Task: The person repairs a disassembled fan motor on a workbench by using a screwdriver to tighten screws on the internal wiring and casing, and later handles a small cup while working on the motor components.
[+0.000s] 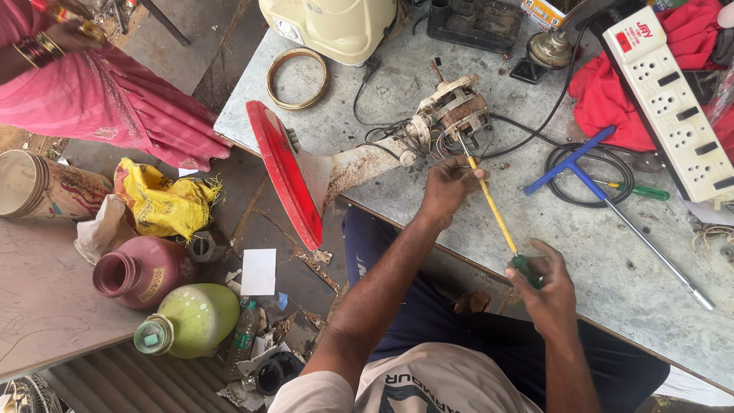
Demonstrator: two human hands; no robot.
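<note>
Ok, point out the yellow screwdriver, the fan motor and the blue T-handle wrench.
yellow screwdriver point(493, 208): head view, middle of its yellow shaft.
fan motor point(456, 112): head view, its exposed copper winding.
blue T-handle wrench point(587, 180): head view, blue part of the stem below the crossbar.

orange-white carton point(544, 11) | table's far edge | red label point(634, 36) | white power strip point(676, 107)

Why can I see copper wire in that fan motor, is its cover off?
Off. The fan motor shows bare copper windings and loose wires, with no casing over them. The left hand steadies the yellow screwdriver against it; the right hand grips its handle.
</note>
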